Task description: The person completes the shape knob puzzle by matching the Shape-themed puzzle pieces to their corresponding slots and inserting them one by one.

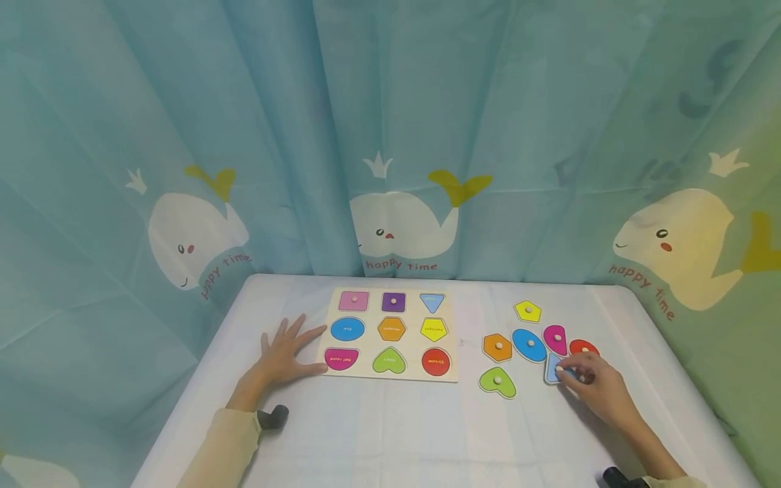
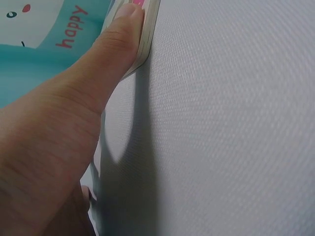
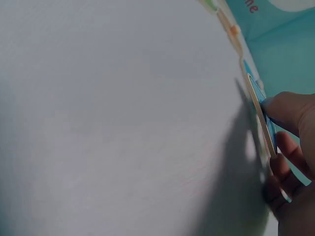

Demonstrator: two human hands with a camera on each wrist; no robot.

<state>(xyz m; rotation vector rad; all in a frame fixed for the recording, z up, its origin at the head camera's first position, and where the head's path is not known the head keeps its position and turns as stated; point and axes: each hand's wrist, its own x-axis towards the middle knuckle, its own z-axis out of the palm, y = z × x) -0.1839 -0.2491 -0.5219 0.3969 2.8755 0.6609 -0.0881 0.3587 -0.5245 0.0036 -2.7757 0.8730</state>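
Blue triangle piece [image 1: 551,373], in the head view, lies right of the puzzle board [image 1: 371,330], the right hand [image 1: 601,388] pinching it at its knob [image 1: 558,369]; the left hand [image 1: 285,359], fingers spread, rests at the board's edge. The left wrist view shows that hand's thumb on the board's corner. In the right wrist view the pinch is narrow (whether the piece is lifted, I cannot tell); a careless sideways drag could nudge the red piece [image 1: 584,346].

Knobbed blue triangle [image 1: 552,371] partly hidden
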